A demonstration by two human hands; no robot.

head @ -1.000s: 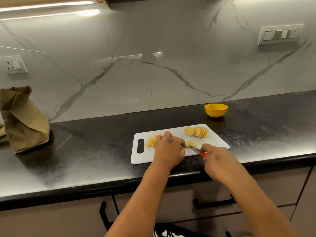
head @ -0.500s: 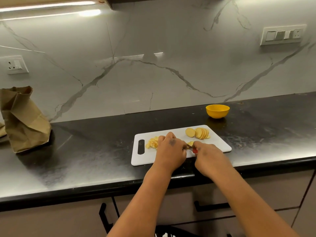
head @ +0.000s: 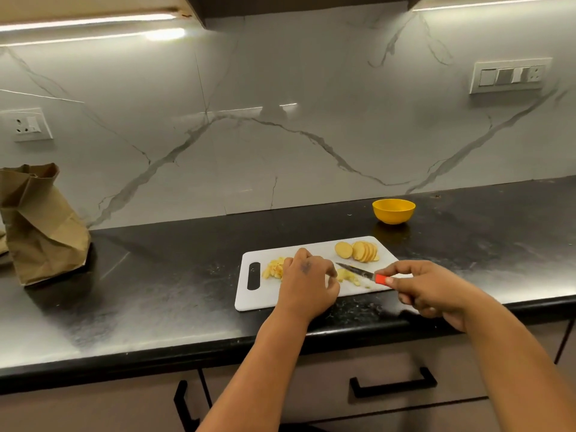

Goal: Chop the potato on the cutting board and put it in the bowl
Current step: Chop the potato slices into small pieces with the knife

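A white cutting board point(head: 265, 294) lies on the black counter. Round potato slices point(head: 358, 251) lean in a row at its far right. A heap of chopped potato point(head: 274, 269) sits near the board's handle slot, and a smaller chopped pile point(head: 348, 275) lies under the knife blade. My right hand point(head: 433, 289) grips a red-handled knife point(head: 361, 272), its blade pointing left over the board. My left hand point(head: 307, 285) rests fingers-down on the board between the two chopped piles; whether it holds a piece is hidden. A yellow bowl point(head: 393, 211) stands behind the board.
A crumpled brown paper bag point(head: 40, 226) stands at the counter's far left. The marble wall carries a socket point(head: 29, 124) on the left and a switch panel point(head: 509, 76) on the right. Drawer handles point(head: 392, 383) show below the counter edge.
My right hand has drawn back to the right, so the knife blade now shows fully. The left hand stays in place on the board.
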